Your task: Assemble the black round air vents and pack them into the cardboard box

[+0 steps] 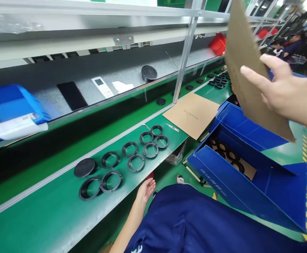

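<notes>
My right hand (282,89) is raised at the upper right, its fingers gripping a brown cardboard sheet (241,52) that hangs tilted above the blue box (208,172). Inside that open box are black rings and a cardboard layer (249,172) with round holes. My left hand (146,190) is held low beside the bench edge, palm up, fingers loosely extended, with nothing in it. Several black rings (82,192) stand on the green bench (50,211), along with a black round cap (85,167). Another cardboard sheet (189,114) lies flat at the bench's edge, near tweezers (172,127).
Above the bench, a shelf carries a blue bin (11,102), a dark phone (72,96), a white remote (102,87) and a black round part (149,73). A metal post (185,56) rises from the bench. More rings (218,80) lie farther along; people sit beyond.
</notes>
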`<action>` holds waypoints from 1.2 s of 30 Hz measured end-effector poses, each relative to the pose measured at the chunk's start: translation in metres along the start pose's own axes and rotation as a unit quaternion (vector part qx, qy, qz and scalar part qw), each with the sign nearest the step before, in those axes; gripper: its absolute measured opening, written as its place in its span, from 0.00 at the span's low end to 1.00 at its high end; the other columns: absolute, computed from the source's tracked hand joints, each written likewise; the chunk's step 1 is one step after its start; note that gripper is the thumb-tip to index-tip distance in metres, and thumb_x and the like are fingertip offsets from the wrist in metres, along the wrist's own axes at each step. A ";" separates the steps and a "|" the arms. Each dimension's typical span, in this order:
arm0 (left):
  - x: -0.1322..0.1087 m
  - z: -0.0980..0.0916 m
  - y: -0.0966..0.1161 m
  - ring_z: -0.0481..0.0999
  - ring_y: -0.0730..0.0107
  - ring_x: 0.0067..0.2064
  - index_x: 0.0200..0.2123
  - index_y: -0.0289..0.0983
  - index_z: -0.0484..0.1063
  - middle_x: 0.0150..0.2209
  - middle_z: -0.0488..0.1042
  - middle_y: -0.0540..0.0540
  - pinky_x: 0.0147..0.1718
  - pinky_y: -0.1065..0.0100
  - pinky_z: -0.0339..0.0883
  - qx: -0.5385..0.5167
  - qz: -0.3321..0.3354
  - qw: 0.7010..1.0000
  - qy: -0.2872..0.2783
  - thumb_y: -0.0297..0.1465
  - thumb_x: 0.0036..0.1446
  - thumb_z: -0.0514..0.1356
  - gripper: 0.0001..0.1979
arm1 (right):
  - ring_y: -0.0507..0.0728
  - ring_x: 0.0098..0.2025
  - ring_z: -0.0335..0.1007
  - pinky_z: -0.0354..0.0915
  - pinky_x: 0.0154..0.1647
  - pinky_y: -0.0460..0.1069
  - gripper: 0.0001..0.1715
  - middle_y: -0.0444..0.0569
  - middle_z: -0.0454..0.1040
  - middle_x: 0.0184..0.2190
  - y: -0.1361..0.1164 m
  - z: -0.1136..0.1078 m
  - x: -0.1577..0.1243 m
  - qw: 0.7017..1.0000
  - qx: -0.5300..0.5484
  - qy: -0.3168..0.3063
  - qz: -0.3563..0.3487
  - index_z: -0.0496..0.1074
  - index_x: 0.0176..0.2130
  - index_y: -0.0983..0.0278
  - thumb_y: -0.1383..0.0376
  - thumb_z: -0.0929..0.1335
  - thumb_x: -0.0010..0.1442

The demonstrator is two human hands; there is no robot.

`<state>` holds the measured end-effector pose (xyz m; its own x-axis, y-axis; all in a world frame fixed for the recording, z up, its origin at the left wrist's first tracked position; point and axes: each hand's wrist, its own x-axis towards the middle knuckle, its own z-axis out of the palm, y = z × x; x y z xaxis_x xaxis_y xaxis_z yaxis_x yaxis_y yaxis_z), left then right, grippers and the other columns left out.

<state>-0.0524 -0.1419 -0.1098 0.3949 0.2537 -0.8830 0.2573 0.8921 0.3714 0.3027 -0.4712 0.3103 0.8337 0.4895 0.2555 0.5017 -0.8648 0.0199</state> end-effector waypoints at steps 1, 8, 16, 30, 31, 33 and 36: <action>-0.002 -0.009 0.001 0.81 0.72 0.29 0.38 0.30 0.76 0.30 0.79 0.42 0.32 0.73 0.77 -0.013 0.002 1.000 0.007 0.22 0.62 0.63 0.02 | 0.79 0.69 0.55 0.57 0.61 0.72 0.36 0.53 0.24 0.77 -0.018 0.012 0.011 0.999 -0.022 0.027 -0.019 0.37 0.76 0.48 0.47 0.49 0.75; -0.019 -0.057 0.004 0.82 0.72 0.29 0.42 0.30 0.75 0.33 0.80 0.43 0.33 0.73 0.79 -0.089 0.029 0.994 0.061 0.19 0.63 0.61 0.06 | 0.69 0.58 0.59 0.58 0.54 0.61 0.33 0.72 0.70 0.55 -0.059 0.187 0.074 0.995 -0.098 -0.008 0.004 0.57 0.70 0.77 0.73 0.58 0.68; -0.024 -0.059 0.007 0.84 0.68 0.33 0.54 0.30 0.74 0.37 0.82 0.41 0.41 0.69 0.80 -0.126 0.020 0.980 0.154 0.19 0.65 0.57 0.16 | 0.67 0.54 0.59 0.57 0.51 0.58 0.35 0.66 0.69 0.56 -0.092 0.410 0.095 0.993 -0.057 -0.091 -0.051 0.60 0.68 0.70 0.75 0.55 0.64; 0.031 0.116 0.111 0.85 0.67 0.39 0.47 0.34 0.76 0.43 0.82 0.38 0.48 0.66 0.78 0.017 0.041 0.990 0.132 0.23 0.62 0.63 0.09 | 0.64 0.58 0.59 0.59 0.54 0.56 0.27 0.61 0.68 0.59 -0.106 0.532 0.140 0.964 0.068 -0.244 -0.075 0.63 0.66 0.63 0.64 0.56 0.72; 0.039 0.137 0.117 0.84 0.67 0.38 0.46 0.34 0.76 0.43 0.82 0.38 0.47 0.66 0.78 0.044 0.037 0.992 0.108 0.25 0.62 0.64 0.09 | 0.64 0.59 0.59 0.60 0.55 0.56 0.27 0.60 0.68 0.60 -0.103 0.534 0.146 0.962 0.077 -0.252 -0.070 0.65 0.66 0.63 0.60 0.56 0.73; 0.057 0.184 0.127 0.84 0.67 0.38 0.45 0.33 0.76 0.43 0.82 0.37 0.44 0.67 0.78 0.103 0.024 0.993 0.047 0.26 0.61 0.66 0.09 | 0.63 0.61 0.59 0.60 0.58 0.54 0.28 0.58 0.67 0.62 -0.089 0.536 0.165 0.959 0.092 -0.264 -0.053 0.66 0.65 0.61 0.54 0.57 0.74; 0.083 0.254 0.133 0.83 0.66 0.41 0.46 0.33 0.77 0.45 0.82 0.37 0.43 0.68 0.76 0.190 -0.005 0.980 -0.053 0.29 0.59 0.67 0.12 | 0.64 0.65 0.56 0.59 0.62 0.55 0.33 0.59 0.62 0.68 -0.049 0.537 0.201 0.956 0.098 -0.274 0.016 0.63 0.68 0.63 0.52 0.53 0.75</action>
<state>0.2384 -0.0971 -0.0606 0.4752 0.1880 -0.8595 0.5632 0.6855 0.4614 0.5693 -0.2705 -0.1584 0.8178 0.4947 -0.2941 0.4631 -0.8690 -0.1742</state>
